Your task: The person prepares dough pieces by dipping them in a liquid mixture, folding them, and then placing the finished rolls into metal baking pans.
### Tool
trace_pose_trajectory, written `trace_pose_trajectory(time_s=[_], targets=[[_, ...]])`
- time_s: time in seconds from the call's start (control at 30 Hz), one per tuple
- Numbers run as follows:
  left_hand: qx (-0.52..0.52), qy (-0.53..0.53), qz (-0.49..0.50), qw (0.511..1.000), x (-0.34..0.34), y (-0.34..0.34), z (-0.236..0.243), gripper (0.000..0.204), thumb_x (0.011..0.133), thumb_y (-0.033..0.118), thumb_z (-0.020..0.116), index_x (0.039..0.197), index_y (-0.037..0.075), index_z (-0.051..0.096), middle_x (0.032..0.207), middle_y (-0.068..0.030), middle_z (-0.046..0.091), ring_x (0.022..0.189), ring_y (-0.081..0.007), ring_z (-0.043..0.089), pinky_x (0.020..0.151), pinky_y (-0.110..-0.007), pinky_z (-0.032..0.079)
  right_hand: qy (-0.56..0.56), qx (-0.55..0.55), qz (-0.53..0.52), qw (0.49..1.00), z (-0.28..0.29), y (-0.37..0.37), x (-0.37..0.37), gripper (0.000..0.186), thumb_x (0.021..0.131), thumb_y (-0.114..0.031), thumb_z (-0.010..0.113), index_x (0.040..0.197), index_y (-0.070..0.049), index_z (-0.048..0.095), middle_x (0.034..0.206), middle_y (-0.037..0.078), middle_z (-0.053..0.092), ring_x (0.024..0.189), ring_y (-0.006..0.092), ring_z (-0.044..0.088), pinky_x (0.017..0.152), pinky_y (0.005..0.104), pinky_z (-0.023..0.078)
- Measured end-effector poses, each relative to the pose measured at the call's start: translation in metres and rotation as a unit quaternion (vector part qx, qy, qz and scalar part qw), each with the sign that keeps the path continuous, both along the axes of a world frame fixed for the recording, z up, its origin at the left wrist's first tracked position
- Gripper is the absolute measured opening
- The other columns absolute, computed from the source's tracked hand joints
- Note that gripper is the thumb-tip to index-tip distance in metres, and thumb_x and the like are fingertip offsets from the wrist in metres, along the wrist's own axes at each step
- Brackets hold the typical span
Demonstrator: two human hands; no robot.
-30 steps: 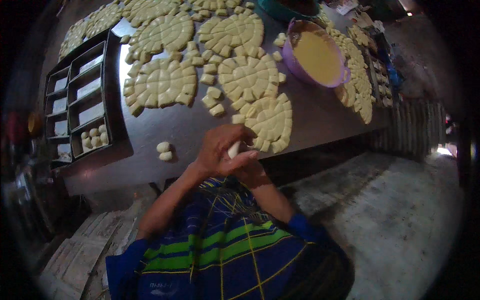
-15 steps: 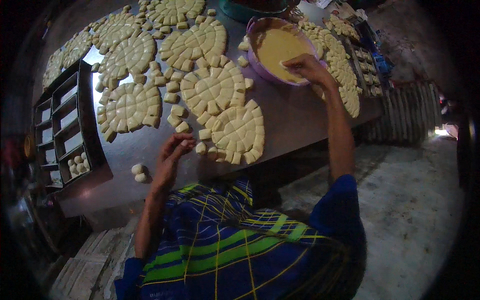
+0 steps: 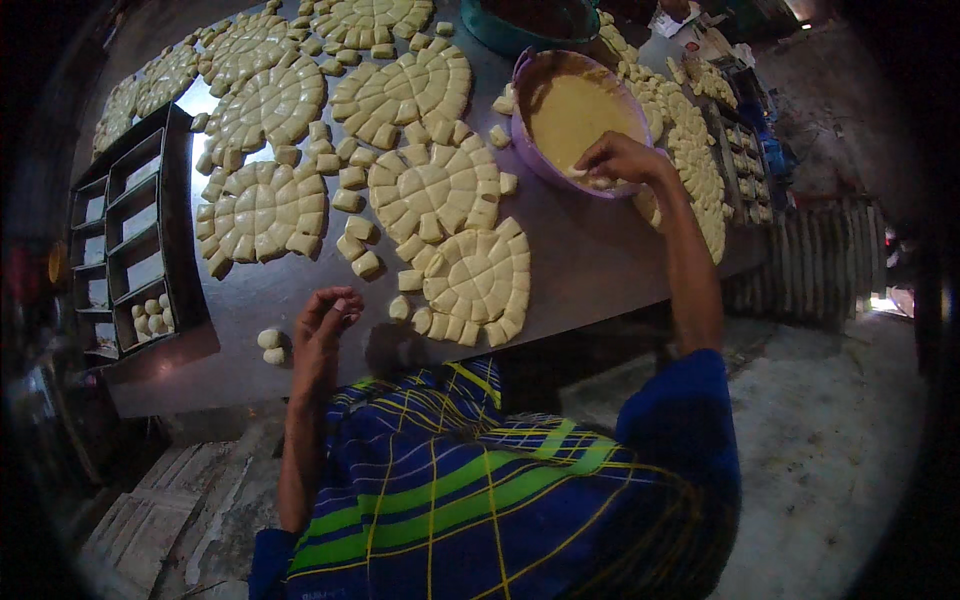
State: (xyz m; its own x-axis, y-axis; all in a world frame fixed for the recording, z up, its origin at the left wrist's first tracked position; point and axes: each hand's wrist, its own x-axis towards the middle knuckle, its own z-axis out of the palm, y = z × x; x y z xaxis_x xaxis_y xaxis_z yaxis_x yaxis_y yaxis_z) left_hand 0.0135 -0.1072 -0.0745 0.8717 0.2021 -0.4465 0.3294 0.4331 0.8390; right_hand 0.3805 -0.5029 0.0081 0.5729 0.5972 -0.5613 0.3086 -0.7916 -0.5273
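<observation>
At the near rim of the purple basin (image 3: 652, 133), my right hand (image 3: 622, 160) pinches a small pale lump (image 3: 580, 174), partly hidden by the fingers. A thick yellowish liquid (image 3: 580, 115) fills much of the basin. My left hand (image 3: 328, 310) is above the table near its front edge, its fingers curled together with nothing visible in them. To that hand's right lies a round slab of scored dough (image 3: 476, 280), with small loose dough pieces (image 3: 365, 264) beside it. Two dough balls (image 3: 271, 346) rest to its left.
More scored dough slabs (image 3: 262, 212) cover the metal table (image 3: 580, 270). A dark divided tray (image 3: 195, 270) stands at the left, with several dough balls (image 3: 153, 317) in one compartment. Behind the basin is a green tub (image 3: 490, 32). Dough strips (image 3: 690, 140) and another tray (image 3: 745, 165) lie at the right.
My right hand has drawn back toward the basin's near rim, fingers still pinched. My left hand has shifted slightly left and down, away from the loose dough pieces. The view has shifted slightly.
</observation>
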Motion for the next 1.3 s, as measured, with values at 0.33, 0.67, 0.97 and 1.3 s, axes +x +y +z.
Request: trace_pose_trajectory(time_s=[0.33,0.67,0.97,1.3], targets=[[-0.002,-0.007,-0.040,0.999,0.008,-0.001,0.006,0.020,0.095,0.017,0.061,0.111,0.005,0.060,0.103,-0.0076,0.065,0.100,-0.0154,0.061,0.090,-0.031,0.047,-0.032,0.018,-0.001,0.999,0.000,-0.005,-0.015,0.025,0.074,0.002,0.069,0.099,0.000,0.074,0.095,0.010,0.073,0.092,0.0180,0.067,0.082,0.0314,0.052],[-0.233,0.003,-0.120,0.965,0.017,-0.019,0.026,0.034,0.099,0.031,0.056,0.119,0.003,0.058,0.113,-0.0091,0.064,0.102,-0.0197,0.062,0.094,-0.036,0.048,0.237,0.514,-0.265,0.780,-0.010,0.096,-0.151,0.061,0.085,0.001,0.067,0.142,-0.007,0.047,0.132,0.007,0.058,0.117,0.0167,0.057,0.097,0.0317,0.048],[-0.312,-0.071,-0.033,0.947,0.002,0.005,0.045,0.038,0.101,0.034,0.052,0.125,0.005,0.054,0.120,-0.0071,0.059,0.112,-0.0173,0.056,0.102,-0.036,0.042,0.369,0.628,-0.291,0.620,-0.037,0.250,-0.272,0.072,0.086,0.009,0.062,0.149,-0.010,0.034,0.143,0.010,0.049,0.128,0.0215,0.050,0.103,0.0356,0.048],[-0.360,-0.072,0.067,0.928,-0.020,0.054,0.039,0.026,0.102,0.030,0.051,0.114,0.007,0.054,0.112,-0.0048,0.059,0.105,-0.0158,0.057,0.092,-0.034,0.048,0.322,0.628,-0.337,0.624,-0.064,0.295,-0.306,0.048,0.088,0.007,0.061,0.133,-0.009,0.054,0.131,0.008,0.056,0.120,0.0204,0.055,0.102,0.0354,0.048]])
